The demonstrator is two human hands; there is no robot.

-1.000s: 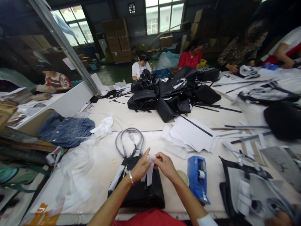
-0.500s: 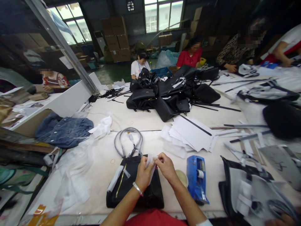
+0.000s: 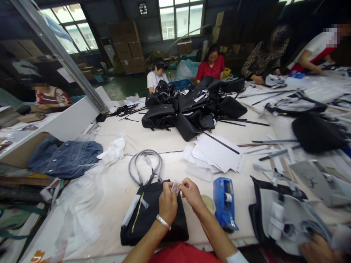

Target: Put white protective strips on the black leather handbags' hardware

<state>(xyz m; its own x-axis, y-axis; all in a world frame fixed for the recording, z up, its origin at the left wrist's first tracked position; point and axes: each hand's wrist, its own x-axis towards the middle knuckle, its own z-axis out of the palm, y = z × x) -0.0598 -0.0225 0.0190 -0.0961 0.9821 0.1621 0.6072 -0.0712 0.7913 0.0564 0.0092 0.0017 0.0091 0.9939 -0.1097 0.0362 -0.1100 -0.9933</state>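
Observation:
Both my hands meet over a black handbag (image 3: 148,208) that lies on the table in front of me. Between the fingertips is a small piece of white tissue paper (image 3: 175,187). My left hand (image 3: 168,204), with a silver bracelet at its wrist, is closed on the paper's left side. Pinched on the right side of it is my right hand (image 3: 191,193). The bag has a gold zip on its left part and grey-wrapped handles (image 3: 145,166) standing up behind. A strip of white wrap covers its left edge.
Right of the bag stand a blue tape dispenser (image 3: 225,204) and a tape roll (image 3: 208,204). White sheets (image 3: 216,155) and a pile of black bags (image 3: 189,106) lie beyond. A denim garment (image 3: 65,155) is at left. Another person's hand (image 3: 319,248) touches a grey-lined bag (image 3: 285,219).
The white tissue paper between my fingers looks smaller and more bunched up. My view has shifted a little to the right. At lower right, another person's hand shows more.

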